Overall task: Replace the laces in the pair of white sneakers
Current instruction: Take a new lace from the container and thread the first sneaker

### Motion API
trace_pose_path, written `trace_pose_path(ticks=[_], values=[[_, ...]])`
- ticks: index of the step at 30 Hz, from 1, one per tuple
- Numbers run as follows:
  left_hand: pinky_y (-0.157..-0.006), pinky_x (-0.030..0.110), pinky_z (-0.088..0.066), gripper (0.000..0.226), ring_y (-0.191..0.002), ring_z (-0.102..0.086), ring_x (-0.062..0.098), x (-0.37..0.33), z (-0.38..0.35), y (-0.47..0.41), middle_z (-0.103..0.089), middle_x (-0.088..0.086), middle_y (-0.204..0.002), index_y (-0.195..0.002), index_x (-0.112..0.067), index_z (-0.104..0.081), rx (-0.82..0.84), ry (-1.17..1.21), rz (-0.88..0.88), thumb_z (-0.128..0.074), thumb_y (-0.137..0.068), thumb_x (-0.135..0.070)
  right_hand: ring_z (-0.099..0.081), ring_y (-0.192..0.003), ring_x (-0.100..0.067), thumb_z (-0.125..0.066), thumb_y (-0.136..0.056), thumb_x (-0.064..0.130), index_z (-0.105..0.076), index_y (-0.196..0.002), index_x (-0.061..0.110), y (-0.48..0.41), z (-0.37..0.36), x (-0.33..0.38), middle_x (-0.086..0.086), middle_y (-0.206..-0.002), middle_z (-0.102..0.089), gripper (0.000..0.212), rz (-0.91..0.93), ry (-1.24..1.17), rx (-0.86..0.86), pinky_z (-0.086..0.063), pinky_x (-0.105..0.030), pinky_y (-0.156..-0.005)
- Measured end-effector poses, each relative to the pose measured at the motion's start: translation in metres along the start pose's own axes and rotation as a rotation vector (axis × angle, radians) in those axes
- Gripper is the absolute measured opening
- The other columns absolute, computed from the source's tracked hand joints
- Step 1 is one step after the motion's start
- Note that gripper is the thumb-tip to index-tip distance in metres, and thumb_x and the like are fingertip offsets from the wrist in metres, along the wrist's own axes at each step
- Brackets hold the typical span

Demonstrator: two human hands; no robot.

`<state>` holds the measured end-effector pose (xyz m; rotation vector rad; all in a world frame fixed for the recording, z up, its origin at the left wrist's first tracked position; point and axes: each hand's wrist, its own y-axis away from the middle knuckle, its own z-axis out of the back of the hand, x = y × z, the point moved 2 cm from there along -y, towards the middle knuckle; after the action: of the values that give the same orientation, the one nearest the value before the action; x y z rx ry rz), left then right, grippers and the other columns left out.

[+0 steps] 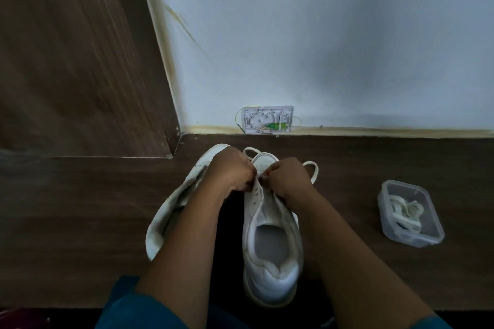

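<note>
Dead centre on the wooden floor (80,222), upright, heel to the camera: one white sneaker (272,262). Both hands in close at the eyelets beside the tongue. Left hand (230,171) curled tight, knuckles up, apparently pinching the lace (311,163). Right hand (288,177) curled likewise, fingertips almost meeting the left's, seemingly on the same lace. Exact grip hidden under the knuckles. Two loose loops of lace spilling out beyond the hands toward the toe.

Handling, as a guess: light, limp, flat cord, likely to buckle if pushed from far back. Best pinched right at the tip for threading, or close against the eyelet for pulling through. Shoe itself probably light and soft-sided, liable to slide or tip under a tug — worth bracing at the eyelet flap.

Just left, under the left forearm: second sneaker (171,211), rolled onto its side. Well off to the right, a clear plastic tub (386,224) with a bundle of spare laces (406,209) inside. Beyond, at the foot of the pale wall (347,35) — a small junction box (267,119), thin wires trailing.
</note>
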<state>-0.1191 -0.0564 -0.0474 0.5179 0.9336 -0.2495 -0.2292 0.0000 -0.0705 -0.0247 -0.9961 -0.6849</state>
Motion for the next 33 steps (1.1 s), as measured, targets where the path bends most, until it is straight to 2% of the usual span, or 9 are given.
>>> trace_pose_path(ticks=[4, 8, 13, 18, 20, 23, 25, 30, 33], values=[[-0.075, 0.032, -0.059, 0.025, -0.076, -0.064, 0.023, 0.001, 0.000, 0.003, -0.062, 0.006, -0.076, -0.070, -0.014, -0.059, -0.035, -0.030, -0.029, -0.054, -0.086, 0.004, -0.059, -0.083, -0.018, -0.057, -0.085, 0.008, -0.069, -0.105, 0.003, 0.002, -0.001, 0.000, -0.014, -0.107, -0.068, 0.023, -0.018, -0.046, -0.034, -0.051, -0.026, -0.070], [-0.075, 0.035, -0.059, 0.027, -0.077, -0.066, 0.023, 0.003, 0.000, 0.001, -0.061, 0.004, -0.072, -0.067, -0.016, -0.059, -0.054, -0.052, -0.039, -0.055, -0.085, 0.003, -0.064, -0.097, -0.026, -0.064, -0.081, 0.013, -0.076, -0.095, 0.011, 0.008, 0.001, 0.004, -0.011, -0.100, -0.072, 0.018, 0.115, 0.211, -0.129, -0.046, -0.025, -0.076], [-0.074, 0.040, -0.059, 0.019, -0.080, -0.069, 0.027, 0.006, -0.003, -0.003, -0.066, 0.013, -0.072, -0.067, -0.009, -0.065, -0.112, -0.092, -0.075, -0.059, -0.081, 0.003, -0.065, -0.094, -0.023, -0.069, -0.077, 0.011, -0.077, -0.088, 0.017, 0.009, 0.003, 0.002, -0.007, -0.095, -0.074, 0.015, 0.100, 0.113, -0.129, -0.046, -0.023, -0.076], [-0.074, 0.029, -0.050, 0.017, -0.091, -0.065, 0.028, 0.000, -0.007, 0.004, -0.072, 0.014, -0.090, -0.086, -0.011, -0.074, -0.210, -0.392, -0.174, -0.062, -0.078, -0.002, -0.065, -0.090, -0.029, -0.059, -0.076, 0.003, -0.072, -0.091, -0.002, 0.007, 0.006, 0.006, -0.017, -0.093, -0.071, 0.020, 0.166, 0.178, -0.062, -0.053, -0.038, -0.079], [-0.075, 0.030, -0.047, 0.019, -0.093, -0.064, 0.028, -0.006, -0.004, 0.006, -0.071, 0.012, -0.092, -0.084, -0.013, -0.073, -0.253, -0.423, -0.226, -0.058, -0.081, -0.002, -0.062, -0.091, -0.024, -0.062, -0.076, 0.006, -0.065, -0.095, 0.008, 0.009, 0.011, 0.011, -0.008, -0.095, -0.066, 0.020, 0.200, 0.147, -0.097, -0.052, -0.036, -0.081], [-0.065, 0.035, -0.051, 0.030, -0.068, -0.066, 0.026, -0.014, 0.005, 0.002, -0.062, 0.006, -0.064, -0.062, -0.015, -0.058, -0.252, -0.007, -0.277, -0.053, -0.081, 0.007, -0.064, -0.090, -0.022, -0.068, -0.078, 0.018, -0.071, -0.091, 0.017, 0.015, 0.015, 0.022, -0.006, -0.093, -0.070, 0.013, 0.412, 0.268, -0.079, -0.047, -0.028, -0.077], [-0.050, 0.024, -0.049, 0.034, -0.046, -0.058, 0.009, -0.019, 0.010, 0.003, -0.056, 0.000, -0.052, -0.062, -0.014, -0.055, -0.201, 0.284, -0.272, -0.051, -0.087, 0.009, -0.064, -0.080, -0.023, -0.068, -0.081, 0.019, -0.073, -0.084, 0.011, 0.018, 0.012, 0.026, -0.008, -0.081, -0.070, 0.010, 0.545, 0.331, -0.096, -0.041, -0.028, -0.068], [-0.055, 0.020, -0.048, 0.033, -0.059, -0.054, 0.010, -0.015, 0.019, 0.012, -0.058, 0.000, -0.073, -0.085, -0.013, -0.061, 0.033, 0.307, -0.231, -0.046, -0.086, 0.016, -0.063, -0.067, -0.031, -0.069, -0.079, 0.010, -0.067, -0.076, -0.005, 0.018, 0.022, 0.041, -0.015, -0.068, -0.066, 0.016, 0.584, -0.312, -0.281, -0.052, -0.040, -0.069], [-0.055, 0.015, -0.049, 0.035, -0.055, -0.054, 0.007, -0.017, 0.011, 0.020, -0.058, 0.002, -0.068, -0.073, -0.013, -0.060, 0.140, 0.306, -0.267, -0.043, -0.091, 0.012, -0.064, -0.069, -0.024, -0.063, -0.083, -0.001, -0.070, -0.079, 0.010, 0.021, 0.029, 0.049, -0.008, -0.074, -0.069, 0.013, 0.576, -0.644, -0.223, -0.053, -0.042, -0.068]])
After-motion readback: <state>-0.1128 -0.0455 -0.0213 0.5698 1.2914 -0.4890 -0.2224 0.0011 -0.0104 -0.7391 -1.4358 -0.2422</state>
